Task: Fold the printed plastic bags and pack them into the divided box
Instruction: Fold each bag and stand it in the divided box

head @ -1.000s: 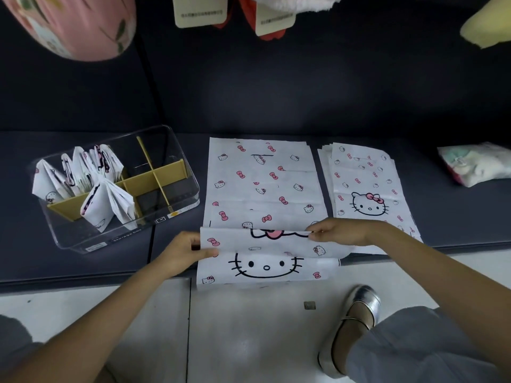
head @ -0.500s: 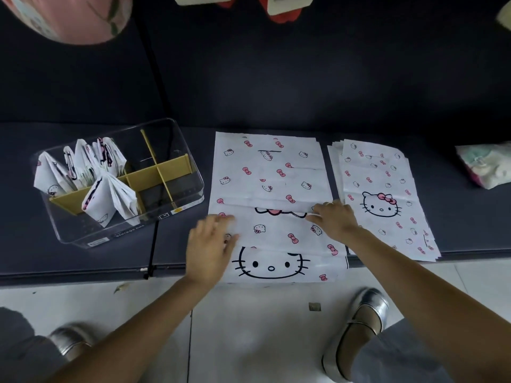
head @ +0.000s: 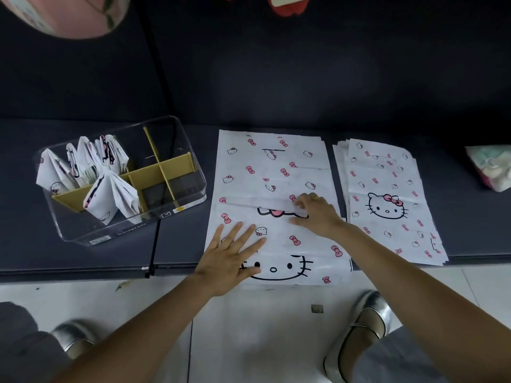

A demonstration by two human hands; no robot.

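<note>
A white plastic bag [head: 272,172] printed with cat faces and pink bows lies flat on the dark bench, its near end folded over. My left hand [head: 231,258] presses flat on the folded flap, fingers spread. My right hand [head: 315,214] rests on the fold's far edge with fingers bent, pressing it down. A stack of the same bags [head: 384,200] lies to the right. At the left stands a clear divided box [head: 190,194] with yellow dividers [head: 163,172]; several folded bags [head: 91,172] stand in its left compartments.
The dark bench [head: 55,255] ends at a front edge just below my hands, with white floor tiles and my silver shoes [head: 359,338] beneath. A soft pale packet [head: 492,167] lies at the far right. A pink round object [head: 69,12] hangs at the top left.
The near flap went from lifted between both hands to laid over the bag. My left hand has opened flat on it and my right hand now presses the crease.
</note>
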